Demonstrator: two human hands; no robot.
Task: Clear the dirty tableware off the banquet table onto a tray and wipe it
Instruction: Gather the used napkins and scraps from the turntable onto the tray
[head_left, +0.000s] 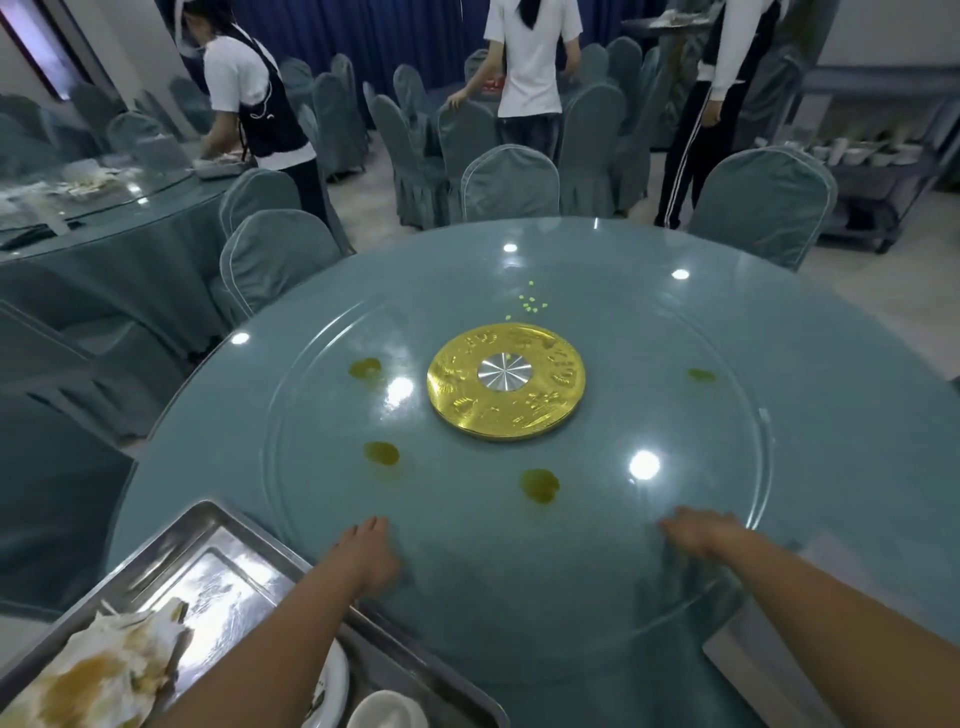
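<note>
Tableware (332, 680) seemingly on tray (171, 540); hands empty.

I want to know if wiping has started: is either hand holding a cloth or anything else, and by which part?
It cannot be told. The left hand and the right hand lie palm-down on the glass turntable, motion-blurred, with no distinct cloth showing.

Round tabletop (208, 467), blue-grey, glossy. Glass turntable (727, 519) sits on it, gold disc (506, 382) with silver hub at centre. On the glass: four olive-green sauce spots (540, 486), cluster of small yellow-green bits (530, 304) beyond the disc. Metal tray (171, 540) at near-left edge, overhanging. Left hand (371, 553) and right hand (698, 535) both lie flat on the glass, near side.
</note>
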